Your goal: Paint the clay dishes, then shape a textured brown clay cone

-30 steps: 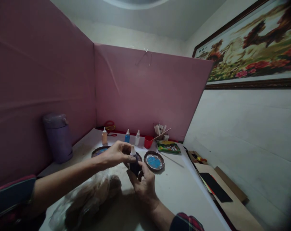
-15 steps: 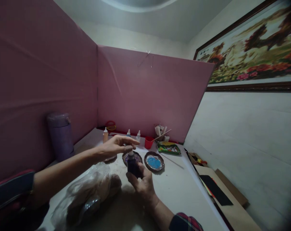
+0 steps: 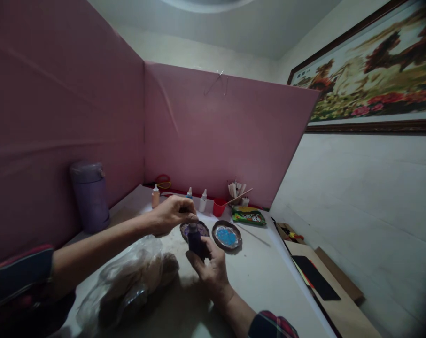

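My right hand (image 3: 214,267) is wrapped round a dark purple squeeze bottle (image 3: 195,241), held upright above the table. The fingers of my left hand (image 3: 174,213) are pinched together at the bottle's top and cover its pale cap. Just behind the bottle lies a brown-rimmed round dish (image 3: 205,227) with purple in it, partly hidden by the bottle. To its right is a similar dish with blue paint (image 3: 227,236). A clear plastic bag (image 3: 128,281) with a brown lump inside rests below my left forearm.
Small bottles in orange (image 3: 155,198), blue (image 3: 189,193) and white (image 3: 203,202) stand at the back. Right of them are a red cup (image 3: 219,208) with a stick, and a green packet (image 3: 248,216). A purple flask (image 3: 89,197) stands left. Pink panels (image 3: 216,131) enclose the table.
My left hand's fingers have curled from stretched out to a pinch over the bottle's top, covering the cap. My right hand keeps its hold on the bottle. The view has shifted slightly.
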Demonstrator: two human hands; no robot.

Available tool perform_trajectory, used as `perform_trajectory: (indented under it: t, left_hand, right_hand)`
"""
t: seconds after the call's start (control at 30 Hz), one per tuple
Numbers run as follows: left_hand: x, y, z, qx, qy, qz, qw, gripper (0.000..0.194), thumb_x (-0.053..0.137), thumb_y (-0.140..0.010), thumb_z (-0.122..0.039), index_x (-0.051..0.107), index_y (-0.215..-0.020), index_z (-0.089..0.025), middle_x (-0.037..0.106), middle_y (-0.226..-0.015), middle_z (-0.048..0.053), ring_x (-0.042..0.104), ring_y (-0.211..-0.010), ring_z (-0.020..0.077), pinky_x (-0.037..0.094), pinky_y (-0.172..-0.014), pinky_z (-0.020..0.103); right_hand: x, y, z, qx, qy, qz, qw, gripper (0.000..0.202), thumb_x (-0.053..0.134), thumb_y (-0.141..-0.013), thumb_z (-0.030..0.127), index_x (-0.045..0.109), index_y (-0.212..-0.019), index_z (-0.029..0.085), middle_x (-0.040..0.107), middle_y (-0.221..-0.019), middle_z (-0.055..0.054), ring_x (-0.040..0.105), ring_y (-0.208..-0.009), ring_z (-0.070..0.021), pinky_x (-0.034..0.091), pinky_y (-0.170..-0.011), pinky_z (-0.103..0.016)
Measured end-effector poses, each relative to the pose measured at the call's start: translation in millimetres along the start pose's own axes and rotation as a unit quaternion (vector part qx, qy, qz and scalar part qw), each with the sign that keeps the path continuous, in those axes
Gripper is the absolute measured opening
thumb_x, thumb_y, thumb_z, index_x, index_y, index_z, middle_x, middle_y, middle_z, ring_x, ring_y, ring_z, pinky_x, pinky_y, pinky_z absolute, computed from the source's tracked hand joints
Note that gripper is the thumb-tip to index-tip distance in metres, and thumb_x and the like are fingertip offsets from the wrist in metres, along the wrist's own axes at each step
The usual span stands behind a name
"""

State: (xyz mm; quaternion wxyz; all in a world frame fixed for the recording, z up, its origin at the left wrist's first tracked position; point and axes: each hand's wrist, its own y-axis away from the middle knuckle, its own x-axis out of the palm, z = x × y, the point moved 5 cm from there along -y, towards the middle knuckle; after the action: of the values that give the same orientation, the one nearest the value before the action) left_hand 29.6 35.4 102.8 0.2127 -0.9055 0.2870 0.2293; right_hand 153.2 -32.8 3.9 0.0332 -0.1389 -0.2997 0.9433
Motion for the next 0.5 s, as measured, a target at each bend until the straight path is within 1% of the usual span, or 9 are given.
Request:
perform_trajectory:
  t: [0.1, 0.2, 0.3, 0.4, 0.5]
  left_hand:
    - [0.4, 1.9, -0.5, 0.007, -0.051, -0.020, 0.998, 0.027, 0.062, -0.073, -0.038, 0.055, -0.064, -0.014, 0.046, -0.057, -0.004, 0.040, -0.056, 0.0092, 0.032, -0.053, 0.023]
    - [-1.5, 3.0, 0.6, -0.008, -0.079, -0.048, 0.996, 0.034, 0.063, -0.072, -0.044, 0.050, -0.058, -0.015, 0.039, -0.052, -0.006, 0.034, -0.052, 0.0081, 0.027, -0.049, 0.022]
    - [-0.9, 2.8, 2.3, -0.016, -0.046, -0.037, 0.998, 0.027, 0.065, -0.070, -0.038, 0.056, -0.062, -0.014, 0.047, -0.054, -0.005, 0.040, -0.054, 0.0089, 0.031, -0.052, 0.022]
    - [-0.9, 2.6, 5.6, -0.020, -0.009, -0.014, 1.000, 0.014, 0.064, -0.068, -0.027, 0.064, -0.071, -0.013, 0.056, -0.061, -0.002, 0.049, -0.060, 0.0107, 0.038, -0.059, 0.023]
    - [-3.0, 3.0, 6.3, 0.010, 0.012, 0.008, 1.000, 0.013, 0.065, -0.067, -0.025, 0.068, -0.073, -0.013, 0.060, -0.070, 0.001, 0.053, -0.064, 0.0118, 0.041, -0.062, 0.024]
  right_hand:
    - [-0.9, 0.7, -0.6, -0.004, 0.028, -0.019, 0.999, 0.023, 0.065, -0.075, 0.031, 0.060, -0.092, 0.015, 0.053, -0.066, 0.002, 0.044, -0.055, -0.0104, 0.038, -0.052, -0.022]
    - [-2.6, 1.2, -0.4, -0.015, 0.058, -0.047, 0.997, 0.026, 0.067, -0.074, 0.031, 0.060, -0.094, 0.015, 0.058, -0.074, -0.002, 0.049, -0.062, -0.0126, 0.041, -0.058, -0.024]
    - [-3.9, 1.5, -2.1, -0.006, 0.057, -0.053, 0.997, 0.026, 0.067, -0.074, 0.031, 0.061, -0.093, 0.015, 0.058, -0.075, -0.002, 0.049, -0.064, -0.0134, 0.041, -0.060, -0.024]
    - [-1.7, 1.3, -6.2, 0.029, -0.001, -0.009, 1.000, 0.024, 0.064, -0.076, 0.034, 0.061, -0.092, 0.016, 0.055, -0.069, 0.001, 0.047, -0.060, -0.0119, 0.038, -0.055, -0.023]
    - [1.1, 1.1, -10.0, 0.069, -0.070, 0.032, 0.995, 0.027, 0.061, -0.078, 0.040, 0.061, -0.089, 0.015, 0.052, -0.064, 0.002, 0.044, -0.055, -0.0106, 0.034, -0.051, -0.022]
